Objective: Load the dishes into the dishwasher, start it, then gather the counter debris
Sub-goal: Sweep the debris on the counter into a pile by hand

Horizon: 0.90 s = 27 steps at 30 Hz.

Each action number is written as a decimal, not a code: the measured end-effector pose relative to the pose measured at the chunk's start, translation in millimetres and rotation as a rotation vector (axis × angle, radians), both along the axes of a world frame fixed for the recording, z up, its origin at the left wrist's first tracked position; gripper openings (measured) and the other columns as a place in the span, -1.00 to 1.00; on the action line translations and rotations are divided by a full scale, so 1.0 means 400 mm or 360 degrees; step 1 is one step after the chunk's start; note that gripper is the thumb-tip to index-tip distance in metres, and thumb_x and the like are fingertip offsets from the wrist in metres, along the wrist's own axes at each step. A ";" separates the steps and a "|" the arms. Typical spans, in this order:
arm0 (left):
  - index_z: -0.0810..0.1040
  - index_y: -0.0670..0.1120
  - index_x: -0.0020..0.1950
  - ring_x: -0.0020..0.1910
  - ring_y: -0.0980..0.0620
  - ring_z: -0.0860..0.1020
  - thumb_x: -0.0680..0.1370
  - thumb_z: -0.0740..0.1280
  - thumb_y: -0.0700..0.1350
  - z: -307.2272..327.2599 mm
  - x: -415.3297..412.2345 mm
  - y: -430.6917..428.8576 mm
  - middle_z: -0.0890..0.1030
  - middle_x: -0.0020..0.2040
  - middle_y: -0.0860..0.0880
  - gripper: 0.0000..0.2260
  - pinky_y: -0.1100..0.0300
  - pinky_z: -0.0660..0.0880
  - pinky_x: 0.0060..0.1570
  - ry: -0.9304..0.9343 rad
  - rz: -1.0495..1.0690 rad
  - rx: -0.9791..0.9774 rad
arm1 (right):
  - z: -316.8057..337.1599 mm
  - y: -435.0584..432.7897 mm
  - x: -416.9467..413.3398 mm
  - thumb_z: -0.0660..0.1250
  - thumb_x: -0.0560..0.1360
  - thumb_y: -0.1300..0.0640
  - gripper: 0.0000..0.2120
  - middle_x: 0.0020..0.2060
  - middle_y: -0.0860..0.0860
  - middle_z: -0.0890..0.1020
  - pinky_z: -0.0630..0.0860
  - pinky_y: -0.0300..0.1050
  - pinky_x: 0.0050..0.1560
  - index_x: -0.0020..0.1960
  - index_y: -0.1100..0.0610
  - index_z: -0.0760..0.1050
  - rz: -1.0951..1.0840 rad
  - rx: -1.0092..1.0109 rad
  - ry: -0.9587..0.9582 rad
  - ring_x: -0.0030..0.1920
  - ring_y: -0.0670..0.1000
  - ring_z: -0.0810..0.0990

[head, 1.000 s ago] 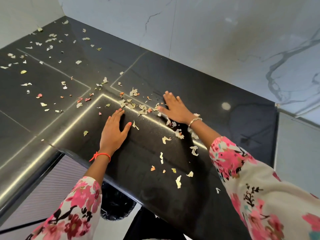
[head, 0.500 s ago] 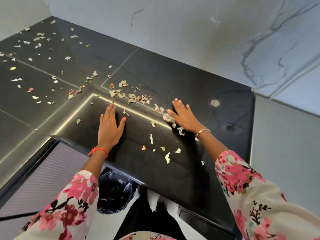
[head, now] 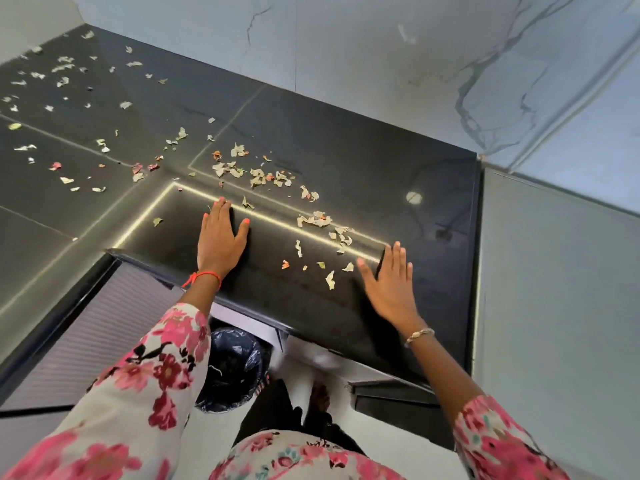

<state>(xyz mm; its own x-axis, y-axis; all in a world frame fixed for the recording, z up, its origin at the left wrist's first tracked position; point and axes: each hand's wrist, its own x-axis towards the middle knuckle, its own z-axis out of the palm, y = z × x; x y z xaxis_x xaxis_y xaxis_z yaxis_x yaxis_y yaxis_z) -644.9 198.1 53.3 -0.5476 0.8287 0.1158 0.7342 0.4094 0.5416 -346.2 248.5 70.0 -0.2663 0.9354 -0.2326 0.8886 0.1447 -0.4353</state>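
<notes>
Small torn scraps of debris (head: 313, 220), white, tan and pink, are scattered over the black counter (head: 346, 161). My left hand (head: 220, 239) lies flat on the counter near its front edge, fingers together, holding nothing. My right hand (head: 389, 284) is also flat and open, set on its edge to the right of a small group of scraps (head: 329, 271) that lie between both hands. More debris (head: 62, 77) is spread across the far left of the counter.
A bin with a black liner (head: 235, 365) stands on the floor below the counter's front edge, between my arms. A marble wall (head: 381, 46) backs the counter. A grey panel (head: 554, 289) borders it on the right. A ribbed cabinet front (head: 86, 341) is at lower left.
My right hand has slid back toward the front edge and to the right, dragging scraps with it. My left hand has stayed flat. The view has tilted down, showing more of the bin.
</notes>
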 end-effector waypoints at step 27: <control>0.24 -0.18 0.45 0.49 -0.01 0.12 0.62 0.14 -0.07 0.000 -0.206 -0.075 0.18 0.50 -0.07 -0.58 0.15 0.01 0.45 0.0037 -0.0666 -0.0052 | -0.017 -0.095 -0.430 -0.01 0.58 -0.19 -0.33 0.53 0.05 -0.01 -0.13 -0.11 0.49 0.52 0.19 -0.04 -0.0128 0.0295 0.0532 0.52 -0.04 -0.09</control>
